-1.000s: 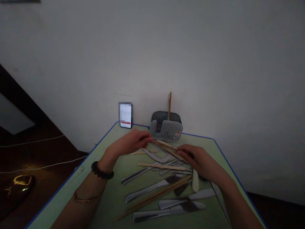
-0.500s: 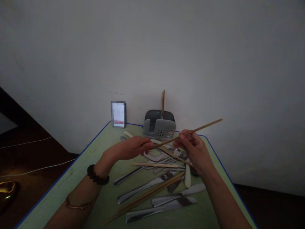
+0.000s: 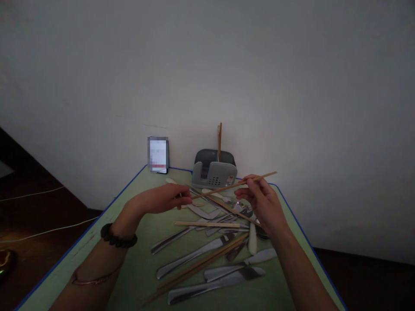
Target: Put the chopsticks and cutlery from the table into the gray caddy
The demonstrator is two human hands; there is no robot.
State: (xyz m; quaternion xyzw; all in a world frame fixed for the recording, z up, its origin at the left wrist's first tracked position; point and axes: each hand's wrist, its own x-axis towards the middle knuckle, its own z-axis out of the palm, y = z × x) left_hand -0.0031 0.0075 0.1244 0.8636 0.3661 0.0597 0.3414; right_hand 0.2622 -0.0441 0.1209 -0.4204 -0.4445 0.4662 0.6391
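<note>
A long wooden chopstick (image 3: 218, 190) slants up to the right across the space between my hands, above the table. My left hand (image 3: 162, 198) pinches its lower left end. The fingers of my right hand (image 3: 263, 198) are closed around it near the upper right end, whose tip sticks out past them. Under and in front of my hands lies a loose pile of cutlery: several table knives (image 3: 191, 259), white-handled pieces (image 3: 252, 239), forks and spoons partly hidden by my right hand, and more chopsticks (image 3: 207, 224).
A grey cutlery holder (image 3: 214, 172) stands at the table's back edge against the wall, with a few upright chopsticks (image 3: 220, 140) in it. To its left a phone (image 3: 158, 154) with a lit screen leans on the wall. The green table (image 3: 129, 276) has a blue rim.
My left hand has moved left, and the chopstick has slid left through my right hand, so less of it sticks out on the right. My view has shifted slightly.
</note>
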